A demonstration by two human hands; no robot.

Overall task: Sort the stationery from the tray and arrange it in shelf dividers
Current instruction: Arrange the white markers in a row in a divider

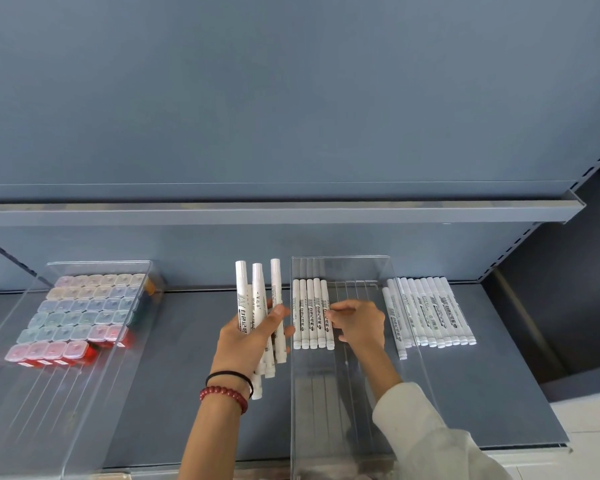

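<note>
My left hand (pixel 246 336) grips a bundle of several white markers (pixel 258 296), held upright just left of the clear divider tray (pixel 343 410). Inside that tray, a row of several white markers (pixel 310 313) lies side by side at its back left. My right hand (pixel 355 323) is inside the tray, fingertips pinching the rightmost marker of that row (pixel 326 317). A further row of white markers (pixel 430 311) lies on the shelf to the right of the tray.
On the left stands another clear divider tray (pixel 84 393) filled with rows of small coloured boxes (pixel 87 310). The grey shelf (pixel 194 375) has a back panel and an upper shelf lip (pixel 291 213) overhead. Its right edge drops off past the loose markers.
</note>
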